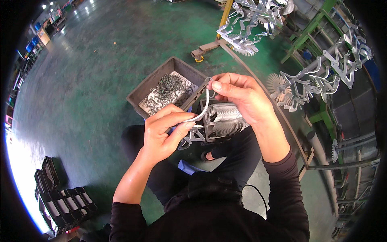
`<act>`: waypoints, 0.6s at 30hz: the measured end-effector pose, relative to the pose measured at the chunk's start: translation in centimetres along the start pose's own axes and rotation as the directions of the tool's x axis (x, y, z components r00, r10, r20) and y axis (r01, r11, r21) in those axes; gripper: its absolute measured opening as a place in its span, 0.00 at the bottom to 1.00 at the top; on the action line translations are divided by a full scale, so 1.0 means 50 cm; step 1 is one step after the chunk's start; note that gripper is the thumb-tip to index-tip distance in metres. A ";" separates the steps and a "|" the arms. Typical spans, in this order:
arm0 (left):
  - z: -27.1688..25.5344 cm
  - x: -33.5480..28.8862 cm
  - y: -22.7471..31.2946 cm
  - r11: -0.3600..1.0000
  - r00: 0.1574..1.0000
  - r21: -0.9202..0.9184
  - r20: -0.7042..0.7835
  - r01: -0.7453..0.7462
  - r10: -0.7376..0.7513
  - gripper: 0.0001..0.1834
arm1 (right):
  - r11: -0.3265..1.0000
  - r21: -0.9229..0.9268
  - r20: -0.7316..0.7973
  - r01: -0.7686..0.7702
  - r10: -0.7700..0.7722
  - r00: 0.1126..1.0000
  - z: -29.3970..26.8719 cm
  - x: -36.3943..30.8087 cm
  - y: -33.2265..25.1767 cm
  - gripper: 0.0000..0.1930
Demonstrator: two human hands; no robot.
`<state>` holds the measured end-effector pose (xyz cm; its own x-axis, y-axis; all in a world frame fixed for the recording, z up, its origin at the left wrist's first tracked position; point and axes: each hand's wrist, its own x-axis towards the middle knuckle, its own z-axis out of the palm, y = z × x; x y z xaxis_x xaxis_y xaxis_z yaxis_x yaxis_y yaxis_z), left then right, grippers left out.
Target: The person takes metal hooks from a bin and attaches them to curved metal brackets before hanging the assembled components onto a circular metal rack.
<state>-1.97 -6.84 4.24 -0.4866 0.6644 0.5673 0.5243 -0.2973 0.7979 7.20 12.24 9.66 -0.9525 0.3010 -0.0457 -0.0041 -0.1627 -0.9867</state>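
"Black clothing (201,218) is nearest. What are the hands doing?"

"Left hand (163,131) pinches the lower end of a curved metal strip (207,104); right hand (244,94) holds its upper end, near the right corner of a grey bin (147,89)."

"Any writing on that strip?"

"Cannot tell."

"And inside the bin?"

"Tangled wire pieces (170,86), heaped between its edges."
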 end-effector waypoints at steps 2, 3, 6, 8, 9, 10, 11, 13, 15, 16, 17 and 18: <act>-0.001 -0.004 -0.002 1.000 1.000 0.011 0.010 -0.013 0.013 0.08 | 0.998 0.024 -0.014 -0.050 0.050 0.999 0.007 0.003 0.007 0.07; -0.001 -0.005 -0.003 1.000 1.000 0.014 0.013 -0.017 0.016 0.08 | 0.997 0.036 -0.021 -0.074 0.074 0.997 0.011 0.005 0.011 0.07; -0.006 0.002 0.009 1.000 1.000 0.022 0.024 -0.010 0.009 0.09 | 0.973 0.106 -0.032 0.206 -0.203 0.979 0.032 0.002 0.027 0.06; -0.014 0.016 0.018 0.997 0.997 0.038 0.039 -0.064 0.063 0.10 | 0.929 0.126 -0.076 0.347 -0.340 0.937 0.062 -0.016 0.009 0.05; -0.018 0.027 0.020 0.991 0.991 0.050 0.051 -0.124 0.122 0.10 | 0.898 0.130 -0.099 0.420 -0.409 0.907 0.073 -0.022 -0.002 0.05; -0.023 0.038 0.025 0.981 0.981 0.061 0.066 -0.185 0.181 0.11 | 0.863 0.118 -0.080 0.491 -0.484 0.871 0.076 -0.025 -0.010 0.03; -0.024 0.050 0.035 0.975 0.977 0.080 0.050 -0.209 0.206 0.12 | 0.840 0.089 -0.091 0.536 -0.529 0.844 0.076 -0.029 -0.023 0.03; -0.021 0.076 0.055 0.959 0.965 0.109 0.025 -0.261 0.260 0.14 | 0.783 0.022 -0.117 0.622 -0.616 0.779 0.076 -0.041 -0.058 0.04; -0.021 0.092 0.063 0.949 0.956 0.125 -0.008 -0.289 0.293 0.19 | 0.780 -0.109 -0.216 0.616 -0.623 0.752 0.078 -0.063 -0.096 0.07; -0.024 0.098 0.071 0.946 0.952 0.128 -0.033 -0.299 0.305 0.19 | 0.768 -0.128 -0.243 0.628 -0.638 0.730 0.079 -0.072 -0.118 0.07; -0.009 0.106 0.067 0.944 0.945 0.092 -0.056 -0.316 0.322 0.20 | 0.754 -0.182 -0.282 0.631 -0.655 0.701 0.067 -0.084 -0.136 0.07; -0.027 0.107 0.075 0.935 0.941 0.141 -0.051 -0.324 0.334 0.22 | 0.730 -0.156 -0.281 0.666 -0.679 0.678 0.071 -0.085 -0.154 0.07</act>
<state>-3.53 -5.32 10.55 -0.3185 0.4914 0.8106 0.7469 -0.3965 0.5338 10.17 8.89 17.98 -0.5578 0.5787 0.5949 -0.5894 0.2285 -0.7749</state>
